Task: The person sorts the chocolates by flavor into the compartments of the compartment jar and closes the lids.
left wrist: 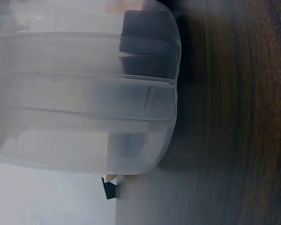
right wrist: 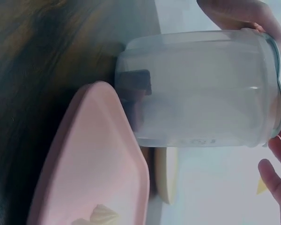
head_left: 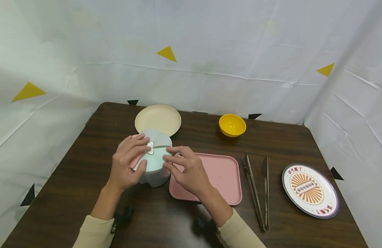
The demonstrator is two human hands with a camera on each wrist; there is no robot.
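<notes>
A translucent plastic canister (head_left: pixel 155 178) stands upright on the table, its round lid (head_left: pixel 156 161) divided into pink, mint and pale grey sections around a white knob (head_left: pixel 151 148). Over the lid's left side, my left hand (head_left: pixel 126 164) grips it, with fingertips by the knob and thumb at the front. My right hand (head_left: pixel 191 170) touches the lid's right edge with its fingertips, fingers loosely extended. Through the canister wall, dark pieces (right wrist: pixel 136 83) show low down in the right wrist view. The left wrist view shows the canister wall (left wrist: pixel 75 93) close up.
A pink tray (head_left: pixel 223 179) lies right of the canister, with a pale ridged piece (right wrist: pixel 103 215) on it. Behind are a cream plate (head_left: pixel 158 119) and a yellow bowl (head_left: pixel 232 125). Metal tongs (head_left: pixel 256 196) and a printed plate (head_left: pixel 328 193) lie to the right.
</notes>
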